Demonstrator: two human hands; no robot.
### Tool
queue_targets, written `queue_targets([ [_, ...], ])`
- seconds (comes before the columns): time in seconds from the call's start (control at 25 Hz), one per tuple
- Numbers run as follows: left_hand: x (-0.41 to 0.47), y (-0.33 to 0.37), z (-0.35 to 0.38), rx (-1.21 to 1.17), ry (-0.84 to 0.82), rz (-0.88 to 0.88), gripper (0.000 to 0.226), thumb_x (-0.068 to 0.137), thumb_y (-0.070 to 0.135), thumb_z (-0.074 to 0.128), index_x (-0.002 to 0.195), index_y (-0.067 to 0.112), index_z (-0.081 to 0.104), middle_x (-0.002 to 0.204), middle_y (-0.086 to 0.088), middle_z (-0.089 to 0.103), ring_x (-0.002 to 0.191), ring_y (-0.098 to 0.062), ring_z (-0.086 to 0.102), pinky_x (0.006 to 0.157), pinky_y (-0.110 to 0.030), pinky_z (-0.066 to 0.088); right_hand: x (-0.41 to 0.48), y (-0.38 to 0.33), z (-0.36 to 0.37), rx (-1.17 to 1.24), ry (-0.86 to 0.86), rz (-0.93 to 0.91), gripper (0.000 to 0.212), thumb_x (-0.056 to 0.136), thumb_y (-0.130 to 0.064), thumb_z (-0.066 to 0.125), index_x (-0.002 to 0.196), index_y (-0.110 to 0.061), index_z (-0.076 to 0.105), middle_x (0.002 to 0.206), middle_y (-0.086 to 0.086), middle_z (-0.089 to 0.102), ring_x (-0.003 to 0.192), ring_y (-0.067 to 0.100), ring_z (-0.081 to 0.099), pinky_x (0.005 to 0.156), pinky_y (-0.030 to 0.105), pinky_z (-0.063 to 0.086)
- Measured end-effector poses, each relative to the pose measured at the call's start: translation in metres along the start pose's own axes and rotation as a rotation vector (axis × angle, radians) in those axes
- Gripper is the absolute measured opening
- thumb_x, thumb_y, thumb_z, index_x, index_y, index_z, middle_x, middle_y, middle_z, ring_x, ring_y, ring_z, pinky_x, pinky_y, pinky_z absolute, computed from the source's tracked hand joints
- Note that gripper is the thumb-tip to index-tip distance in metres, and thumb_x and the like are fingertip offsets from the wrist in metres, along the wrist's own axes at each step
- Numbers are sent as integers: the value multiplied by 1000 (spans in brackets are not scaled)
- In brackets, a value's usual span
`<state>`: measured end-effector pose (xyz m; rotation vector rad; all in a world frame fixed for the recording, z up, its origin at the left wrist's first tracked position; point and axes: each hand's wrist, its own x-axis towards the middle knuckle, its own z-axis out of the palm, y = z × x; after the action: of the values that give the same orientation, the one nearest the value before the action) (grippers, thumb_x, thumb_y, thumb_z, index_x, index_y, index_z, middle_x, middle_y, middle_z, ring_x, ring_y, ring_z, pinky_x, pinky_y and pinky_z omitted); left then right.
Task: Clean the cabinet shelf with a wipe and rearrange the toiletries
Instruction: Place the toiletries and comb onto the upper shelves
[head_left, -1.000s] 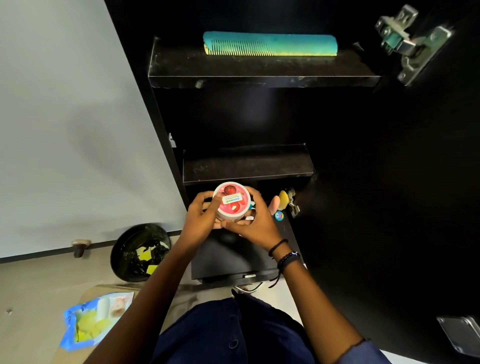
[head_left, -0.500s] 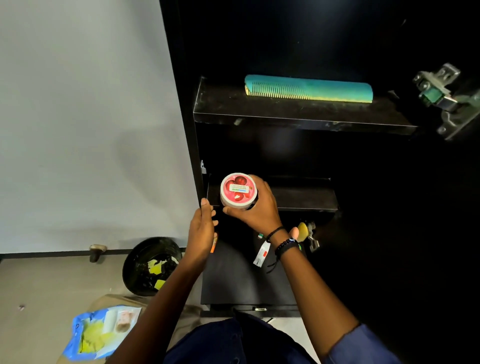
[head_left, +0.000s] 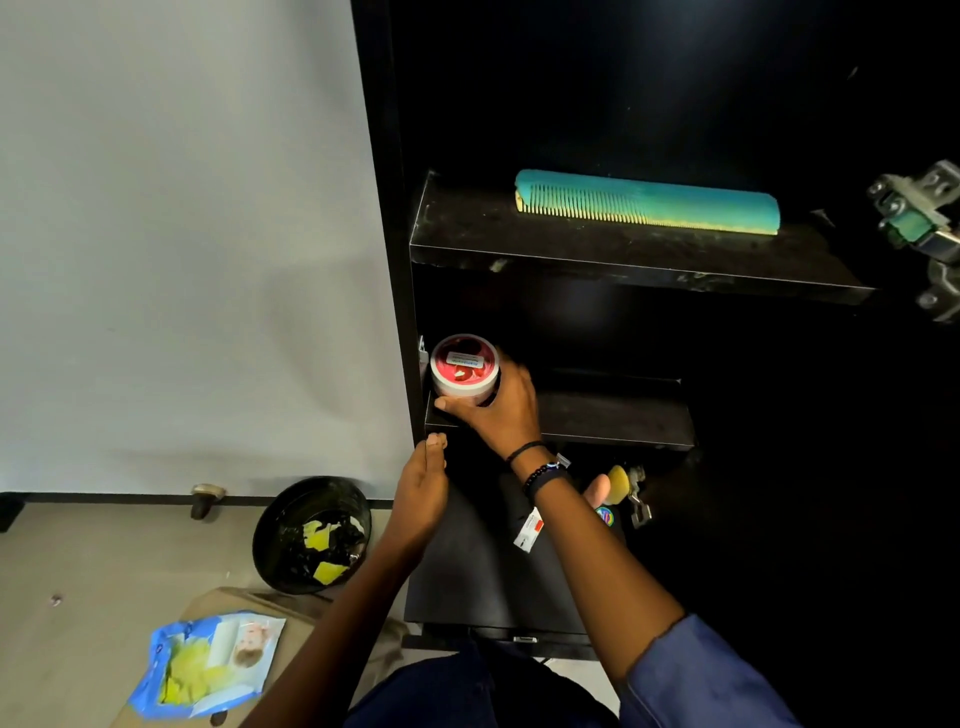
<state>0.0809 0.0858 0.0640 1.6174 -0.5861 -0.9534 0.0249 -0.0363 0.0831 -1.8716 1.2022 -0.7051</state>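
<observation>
Jar (head_left: 466, 366), round with glossy red lid, gripped by right hand (head_left: 501, 410); left hand (head_left: 423, 483) open.

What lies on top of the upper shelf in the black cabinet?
A teal comb lies flat on the upper shelf. Its dark rear cannot be judged.

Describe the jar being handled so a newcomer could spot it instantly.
Look in the open black cabinet, at the left end of its lower shelf. The right hand grips a small round jar there. Its red lid sets it apart from the teal comb one shelf up.
</observation>
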Motion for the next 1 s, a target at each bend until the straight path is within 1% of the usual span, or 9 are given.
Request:
queue_targets([
  [0.04,1,-4,1,20,-8,11,34,101,32,28,114,16,55,108,5,60,101,-5,56,90,-21,44,-2,2,-3,-1,-13,1,93,58,-37,88,135,-16,43,133,8,47,126,22,44,104,35,44],
  [0.12,6,-16,5,86,-24,21,30,100,26,34,117,13,55,111,-3,62,104,-12,58,96,-27,46,-11,11,-13,1,-12,-1,94,63,-35,86,140,-15,37,136,7,43,128,21,43,105,35,44],
  [0.2,11,-30,14,168,-56,24,27,98,19,42,121,10,55,115,-11,61,110,-24,58,101,-36,44,-28,24,-26,17,51,-35,77,74,-24,79,139,-14,40,133,4,47,124,16,47,103,31,45],
  [0.32,15,-44,37,310,-71,70,30,92,12,52,121,7,56,112,-4,62,107,-23,61,96,-29,43,-62,52,-49,-5,289,-135,40,81,-2,60,120,-11,59,111,2,62,106,15,60,92,35,52],
  [0.48,13,-56,84,393,-145,119,39,83,30,55,117,12,61,112,-7,68,101,-23,64,92,-34,50,-87,110,-73,-211,383,-35,29,77,-4,52,101,-13,67,98,2,67,91,22,64,84,42,53],
  [0.64,27,-76,132,566,-366,239,44,84,23,53,125,8,57,128,-11,60,121,-25,54,102,-21,33,-82,154,-94,-464,222,186,28,82,-5,58,110,-9,63,108,12,62,94,34,64,77,37,52],
  [0.72,40,-87,155,699,-518,237,51,83,22,51,133,10,49,135,-14,52,128,-29,47,108,-24,28,-71,167,-98,-575,69,245,41,83,-6,58,123,-8,56,122,14,56,103,35,60,85,38,51],
  [0.88,64,-96,194,869,-586,224,58,85,15,51,141,17,38,139,-16,42,126,-33,45,109,-35,34,-46,188,-95,-751,-142,283,49,85,-1,52,133,-5,42,136,17,43,115,32,55,97,36,47],
  [1.0,75,-104,207,906,-561,223,49,84,14,49,133,17,46,124,-17,52,109,-39,56,94,-44,47,-34,197,-91,-772,-189,313,44,86,-1,50,129,-8,44,136,18,42,113,31,55,97,34,46],
])
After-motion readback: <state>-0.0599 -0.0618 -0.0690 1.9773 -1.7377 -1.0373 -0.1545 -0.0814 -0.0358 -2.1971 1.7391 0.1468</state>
